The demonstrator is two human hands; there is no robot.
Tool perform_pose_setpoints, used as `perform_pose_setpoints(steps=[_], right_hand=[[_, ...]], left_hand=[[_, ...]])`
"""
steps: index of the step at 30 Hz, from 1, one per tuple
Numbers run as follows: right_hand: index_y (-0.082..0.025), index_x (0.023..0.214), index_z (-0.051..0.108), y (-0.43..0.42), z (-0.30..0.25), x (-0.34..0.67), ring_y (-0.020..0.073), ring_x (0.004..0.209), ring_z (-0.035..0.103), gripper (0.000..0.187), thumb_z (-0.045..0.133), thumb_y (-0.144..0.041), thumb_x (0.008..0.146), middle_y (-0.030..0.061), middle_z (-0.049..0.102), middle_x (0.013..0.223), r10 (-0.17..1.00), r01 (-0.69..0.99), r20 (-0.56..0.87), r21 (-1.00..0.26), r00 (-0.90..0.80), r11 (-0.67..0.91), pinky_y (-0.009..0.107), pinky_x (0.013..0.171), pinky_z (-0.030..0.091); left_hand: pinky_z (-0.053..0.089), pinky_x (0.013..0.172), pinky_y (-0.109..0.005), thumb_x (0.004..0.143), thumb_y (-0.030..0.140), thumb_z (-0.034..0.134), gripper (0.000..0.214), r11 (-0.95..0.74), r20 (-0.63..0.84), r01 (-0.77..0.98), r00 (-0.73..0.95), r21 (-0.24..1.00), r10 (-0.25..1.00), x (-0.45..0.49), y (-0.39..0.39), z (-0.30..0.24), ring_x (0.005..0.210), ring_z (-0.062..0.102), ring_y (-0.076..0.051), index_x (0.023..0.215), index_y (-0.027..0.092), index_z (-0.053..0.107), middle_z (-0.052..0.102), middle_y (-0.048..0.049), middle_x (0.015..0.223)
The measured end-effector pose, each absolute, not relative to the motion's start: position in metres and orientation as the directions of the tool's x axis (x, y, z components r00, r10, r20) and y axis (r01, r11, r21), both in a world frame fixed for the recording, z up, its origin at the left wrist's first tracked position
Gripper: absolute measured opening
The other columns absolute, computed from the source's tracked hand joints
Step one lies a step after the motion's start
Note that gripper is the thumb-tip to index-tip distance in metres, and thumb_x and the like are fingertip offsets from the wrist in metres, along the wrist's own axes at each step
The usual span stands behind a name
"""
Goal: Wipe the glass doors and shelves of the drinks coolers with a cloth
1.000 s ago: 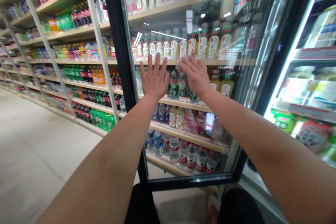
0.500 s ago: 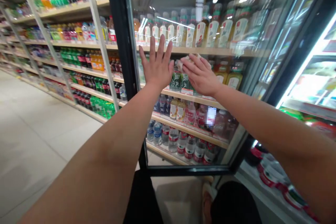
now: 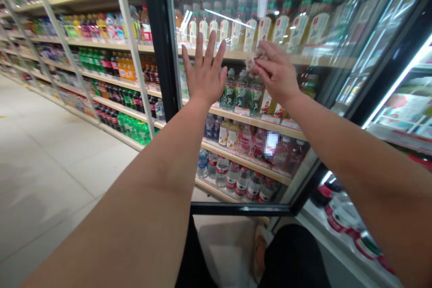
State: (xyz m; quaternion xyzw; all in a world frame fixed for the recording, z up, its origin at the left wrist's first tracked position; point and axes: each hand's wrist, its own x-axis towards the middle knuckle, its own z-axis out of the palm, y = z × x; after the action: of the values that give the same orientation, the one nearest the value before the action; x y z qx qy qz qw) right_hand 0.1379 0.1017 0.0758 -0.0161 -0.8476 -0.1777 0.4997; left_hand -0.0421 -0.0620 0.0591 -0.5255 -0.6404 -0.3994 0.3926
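Note:
A glass door (image 3: pixel 249 209) with a black frame stands open in front of me. My left hand (image 3: pixel 204 72) lies flat against its pane near the left side, fingers spread and holding nothing. To the right of it, my right hand (image 3: pixel 278 72) grips a crumpled, pale brownish cloth (image 3: pixel 255 57) between thumb and fingers at the glass. Whether the cloth touches the pane at this instant I cannot tell. Rows of bottled drinks (image 3: pixel 236 31) show through the glass behind both hands.
Long shelves of bottles (image 3: pixel 111 72) run along the left behind white posts (image 3: pixel 130 45). On the right is the lit cooler interior (image 3: pixel 401 103) with large bottles (image 3: pixel 347 220) low down. Pale floor tiles (image 3: pixel 50 166) spread at the left; my foot (image 3: pixel 260 247) is below the door.
My right hand has moved up and to the right, and its fingers have gone from lying flat over the cloth to bunching it. My left hand keeps its place on the glass.

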Motion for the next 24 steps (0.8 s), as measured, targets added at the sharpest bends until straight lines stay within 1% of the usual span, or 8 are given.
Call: perform_pose_setpoints(steps=[3,7,10,12,14,20,22,24], right_hand=[[-0.031,0.127,0.068,0.103,0.065,0.127,0.0258,0.157,0.035,0.038,0.038,-0.041,0.107,0.0018,0.049,0.161,-0.191,0.176,0.906,0.273,-0.378,0.946,0.060,0.131,0.031],[-0.029,0.119,0.069,0.106,0.053,0.113,0.0226,0.151,0.045,0.034,0.039,-0.038,0.108,0.0004,0.059,0.151,-0.355,0.056,0.792,0.437,-0.497,0.898,0.056,0.125,0.040],[-0.029,0.133,0.061,0.129,0.080,0.125,0.0185,0.160,0.025,0.038,0.032,-0.039,0.111,-0.0021,0.051,0.159,-0.290,0.204,0.861,0.400,-0.419,0.893,0.054,0.131,0.030],[-0.026,0.144,0.050,0.146,0.096,0.140,0.0164,0.162,0.011,0.045,0.018,-0.037,0.113,-0.0016,0.039,0.167,-0.150,0.378,0.967,0.220,-0.206,0.899,0.054,0.134,0.021],[-0.023,0.149,0.044,0.154,0.094,0.152,0.0188,0.163,0.006,0.049,0.013,-0.037,0.113,0.0016,0.034,0.169,-0.100,0.395,0.987,0.144,-0.129,0.907,0.058,0.134,0.015],[-0.030,0.131,0.062,0.148,0.048,0.167,0.0199,0.157,0.033,0.041,0.027,-0.039,0.112,-0.0029,0.053,0.156,-0.230,0.242,0.851,0.376,-0.472,0.894,0.053,0.129,0.033],[-0.029,0.140,0.056,0.158,0.056,0.178,0.0217,0.158,0.030,0.042,0.025,-0.040,0.112,-0.0009,0.050,0.159,-0.187,0.282,0.894,0.318,-0.408,0.905,0.055,0.130,0.030],[-0.026,0.149,0.046,0.170,0.067,0.192,0.0241,0.159,0.025,0.047,0.021,-0.041,0.113,0.0042,0.044,0.164,-0.110,0.355,0.967,0.189,-0.231,0.916,0.056,0.132,0.024]], left_hand=[[-0.022,0.132,-0.054,0.098,0.043,0.045,0.072,0.185,0.927,0.979,-0.151,0.091,0.344,-0.044,-0.060,0.059,0.162,-0.011,-0.022,0.167,0.040,0.027,0.005,0.0183,0.172],[-0.018,0.133,-0.060,0.102,0.040,0.042,0.068,0.194,0.941,0.980,-0.101,0.038,0.323,-0.051,-0.057,0.057,0.162,-0.009,-0.025,0.168,0.040,0.026,0.006,0.0151,0.173],[-0.016,0.133,-0.062,0.103,0.042,0.046,0.072,0.186,0.948,0.983,-0.063,0.004,0.313,-0.058,-0.053,0.054,0.160,-0.016,-0.026,0.170,0.042,0.018,0.005,0.0175,0.172],[-0.018,0.133,-0.060,0.103,0.042,0.048,0.077,0.169,0.953,0.985,-0.029,-0.023,0.301,-0.062,-0.051,0.053,0.158,-0.021,-0.024,0.170,0.043,0.011,0.002,0.0201,0.171],[-0.022,0.132,-0.057,0.104,0.041,0.048,0.078,0.126,0.963,0.991,0.020,-0.055,0.270,-0.066,-0.048,0.051,0.156,-0.024,-0.022,0.169,0.046,0.007,0.000,0.0227,0.170],[-0.026,0.131,-0.057,0.104,0.038,0.049,0.081,0.118,0.967,0.987,0.082,-0.113,0.239,-0.071,-0.046,0.049,0.155,-0.027,-0.022,0.170,0.044,0.003,-0.001,0.0208,0.171],[-0.024,0.131,-0.057,0.104,0.039,0.051,0.082,0.143,0.967,0.981,0.092,-0.128,0.236,-0.071,-0.046,0.049,0.156,-0.026,-0.022,0.170,0.042,0.003,0.000,0.0187,0.172],[-0.024,0.131,-0.058,0.105,0.037,0.049,0.079,0.152,0.970,0.980,0.096,-0.132,0.225,-0.070,-0.047,0.050,0.158,-0.023,-0.021,0.170,0.043,0.006,0.002,0.0171,0.173]])
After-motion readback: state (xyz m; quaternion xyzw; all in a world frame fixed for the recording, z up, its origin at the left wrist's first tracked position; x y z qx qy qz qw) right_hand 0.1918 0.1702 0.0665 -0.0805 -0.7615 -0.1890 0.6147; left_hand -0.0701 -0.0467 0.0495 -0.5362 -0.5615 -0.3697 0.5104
